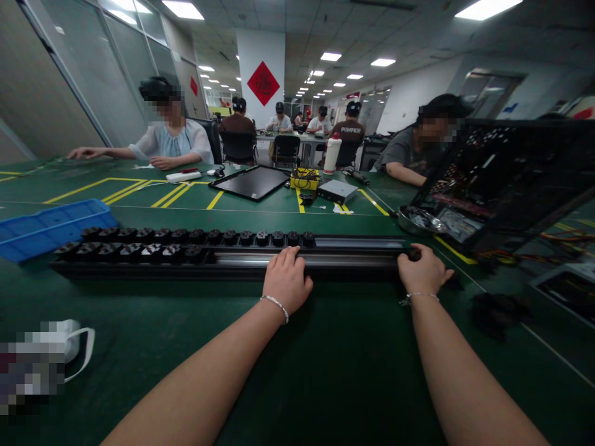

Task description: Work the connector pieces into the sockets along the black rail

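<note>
A long black double-channel tray (242, 272) lies across the table in front of me. Rows of small black parts with metallic-looking tops (131, 249) fill its left portion, and the bare channel floor shows to the right. My left hand (287, 282) rests on the tray near its middle, fingers stretched over the near wall, holding no part. At the tray's right end, my right hand (423, 271) is closed, thumb and forefinger pinching a small dark part (413, 254). Most of that part is hidden by the fingers.
A blue plastic bin (56, 226) stands left; a pale strapped object (77, 347) lies nearer. On the right are a metal bowl (421, 220), an open computer case (506, 179) and cables. Beyond the tray sit a black panel (253, 183) and yellow basket (305, 178). Co-workers sit across.
</note>
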Demonstrator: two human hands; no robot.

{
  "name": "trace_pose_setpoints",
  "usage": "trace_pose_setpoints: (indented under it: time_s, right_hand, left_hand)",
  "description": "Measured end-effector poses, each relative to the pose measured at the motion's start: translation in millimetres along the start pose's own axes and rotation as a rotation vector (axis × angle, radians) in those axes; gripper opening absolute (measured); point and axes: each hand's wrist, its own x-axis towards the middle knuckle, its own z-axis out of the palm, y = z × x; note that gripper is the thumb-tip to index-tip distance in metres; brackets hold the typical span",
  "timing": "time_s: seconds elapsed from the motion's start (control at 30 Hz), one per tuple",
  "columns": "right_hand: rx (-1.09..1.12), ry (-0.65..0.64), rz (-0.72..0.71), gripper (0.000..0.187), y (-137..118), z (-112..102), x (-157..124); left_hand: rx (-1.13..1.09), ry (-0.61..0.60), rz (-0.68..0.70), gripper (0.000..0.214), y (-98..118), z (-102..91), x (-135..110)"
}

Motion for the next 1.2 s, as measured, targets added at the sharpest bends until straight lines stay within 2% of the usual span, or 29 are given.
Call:
trace_pose_setpoints:
  time_s: [0.9,1.2]
  right_hand:
    - [0.042,0.007,0.057,0.038,-3.3,-2.9,1.0]
    - [-0.003,-0.045,0.074,0.038,-2.4,-3.6,4.0]
  left_hand:
    - [0.029,0.007,0.022,0.025,-1.3,0.5,-0.2]
    - [0.029,0.013,0.019,0.025,-1.1,0.3,-0.1]
